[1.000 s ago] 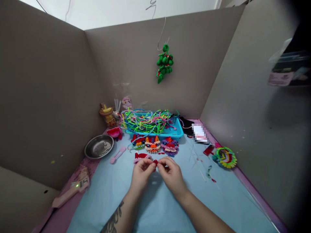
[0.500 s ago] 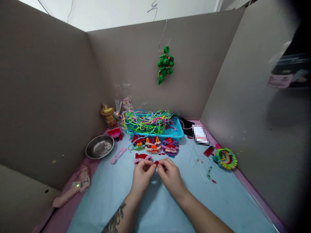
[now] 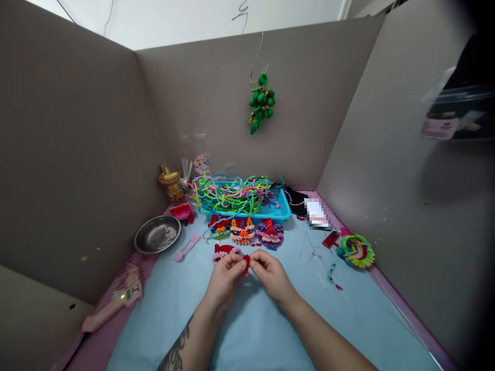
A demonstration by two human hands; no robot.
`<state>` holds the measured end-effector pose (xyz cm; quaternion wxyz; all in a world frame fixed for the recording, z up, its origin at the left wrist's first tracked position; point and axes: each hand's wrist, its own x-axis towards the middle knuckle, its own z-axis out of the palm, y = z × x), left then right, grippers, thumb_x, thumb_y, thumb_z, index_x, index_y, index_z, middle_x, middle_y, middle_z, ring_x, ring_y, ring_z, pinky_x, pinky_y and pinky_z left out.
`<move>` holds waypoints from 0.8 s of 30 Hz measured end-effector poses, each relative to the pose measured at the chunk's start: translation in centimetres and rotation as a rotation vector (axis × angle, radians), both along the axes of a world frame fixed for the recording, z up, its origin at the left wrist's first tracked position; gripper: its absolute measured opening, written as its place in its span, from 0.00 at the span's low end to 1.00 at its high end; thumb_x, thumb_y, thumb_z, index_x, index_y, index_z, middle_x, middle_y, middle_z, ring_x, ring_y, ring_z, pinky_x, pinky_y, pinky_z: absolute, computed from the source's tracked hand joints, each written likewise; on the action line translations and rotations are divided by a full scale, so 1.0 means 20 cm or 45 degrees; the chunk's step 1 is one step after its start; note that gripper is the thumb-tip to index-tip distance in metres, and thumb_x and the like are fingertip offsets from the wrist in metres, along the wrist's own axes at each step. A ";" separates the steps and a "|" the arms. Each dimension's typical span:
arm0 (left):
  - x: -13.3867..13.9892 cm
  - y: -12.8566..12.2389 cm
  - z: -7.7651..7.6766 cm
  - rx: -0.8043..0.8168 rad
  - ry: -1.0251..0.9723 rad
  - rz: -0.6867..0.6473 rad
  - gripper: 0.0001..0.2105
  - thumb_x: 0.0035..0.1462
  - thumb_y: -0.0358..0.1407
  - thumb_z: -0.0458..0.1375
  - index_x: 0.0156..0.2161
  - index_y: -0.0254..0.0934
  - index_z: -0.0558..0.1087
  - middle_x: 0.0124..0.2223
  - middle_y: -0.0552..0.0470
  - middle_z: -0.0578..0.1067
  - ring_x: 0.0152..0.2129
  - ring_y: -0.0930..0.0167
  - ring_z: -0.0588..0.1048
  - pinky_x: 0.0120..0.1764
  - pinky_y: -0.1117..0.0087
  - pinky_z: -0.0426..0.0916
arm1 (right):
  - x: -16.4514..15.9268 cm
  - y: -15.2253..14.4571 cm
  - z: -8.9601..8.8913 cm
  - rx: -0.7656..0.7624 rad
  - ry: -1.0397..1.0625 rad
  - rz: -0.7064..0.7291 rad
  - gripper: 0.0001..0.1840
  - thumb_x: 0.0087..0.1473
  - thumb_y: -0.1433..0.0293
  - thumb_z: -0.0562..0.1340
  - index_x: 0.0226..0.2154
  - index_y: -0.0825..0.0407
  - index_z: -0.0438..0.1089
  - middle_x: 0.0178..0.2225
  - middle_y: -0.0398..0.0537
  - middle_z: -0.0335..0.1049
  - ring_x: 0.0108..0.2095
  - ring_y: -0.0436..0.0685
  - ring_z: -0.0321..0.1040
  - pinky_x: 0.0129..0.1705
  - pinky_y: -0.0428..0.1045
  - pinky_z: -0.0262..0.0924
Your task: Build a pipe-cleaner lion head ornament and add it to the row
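Note:
Between my fingertips is a small dark red fuzzy piece [image 3: 246, 262], perhaps bent pipe cleaner; its exact shape is too small to tell. My left hand [image 3: 228, 273] pinches it from the left, and my right hand [image 3: 269, 273] pinches it from the right. Just behind my left fingers lies a red and pink fuzzy piece [image 3: 225, 251], partly covered by them. Farther back sit three colourful fuzzy animal faces: a green and red one [image 3: 219, 228], an orange and cream one [image 3: 243, 231] and a purple and red one [image 3: 269, 233].
A blue tray [image 3: 284, 210] heaped with pipe cleaners [image 3: 232, 193] stands at the back. To the left are a metal bowl [image 3: 145, 239] with small white bits, a pink clip-like tool [image 3: 187, 247] and a pink glue gun [image 3: 116, 304]. A yellow-green ring [image 3: 358, 251] lies right. Grey panels enclose the table.
The red piece has turned and more of it shows between my fingertips. My hands have shifted only slightly, and the view has moved a little.

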<state>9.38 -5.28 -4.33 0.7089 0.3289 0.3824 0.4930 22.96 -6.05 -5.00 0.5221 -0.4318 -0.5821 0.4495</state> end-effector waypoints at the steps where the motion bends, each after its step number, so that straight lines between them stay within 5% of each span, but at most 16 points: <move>1: 0.00 0.00 0.00 0.010 0.015 0.014 0.12 0.39 0.35 0.68 0.26 0.31 0.69 0.23 0.56 0.71 0.19 0.80 0.68 0.26 0.78 0.62 | 0.00 0.00 0.00 -0.004 -0.006 -0.020 0.08 0.51 0.68 0.57 0.24 0.53 0.63 0.24 0.41 0.60 0.27 0.50 0.58 0.31 0.45 0.55; 7: 0.00 0.00 0.02 0.017 0.073 0.050 0.13 0.37 0.35 0.68 0.25 0.31 0.69 0.22 0.56 0.71 0.18 0.79 0.67 0.25 0.78 0.62 | 0.01 0.01 -0.01 -0.022 0.001 -0.015 0.08 0.50 0.68 0.58 0.23 0.54 0.63 0.23 0.41 0.60 0.26 0.50 0.57 0.30 0.45 0.53; 17: -0.01 -0.02 0.01 0.005 -0.108 -0.179 0.10 0.41 0.33 0.66 0.25 0.32 0.69 0.21 0.55 0.71 0.18 0.79 0.68 0.24 0.80 0.60 | 0.02 0.00 0.01 -0.038 0.222 0.238 0.07 0.50 0.69 0.59 0.23 0.53 0.62 0.22 0.39 0.59 0.23 0.48 0.56 0.28 0.44 0.52; 24: 0.00 -0.02 0.02 0.015 0.019 -0.012 0.13 0.36 0.35 0.69 0.25 0.32 0.69 0.21 0.55 0.72 0.17 0.78 0.69 0.24 0.78 0.61 | 0.01 0.00 -0.01 -0.049 0.170 0.114 0.07 0.50 0.70 0.58 0.23 0.53 0.62 0.22 0.40 0.59 0.25 0.49 0.57 0.29 0.44 0.52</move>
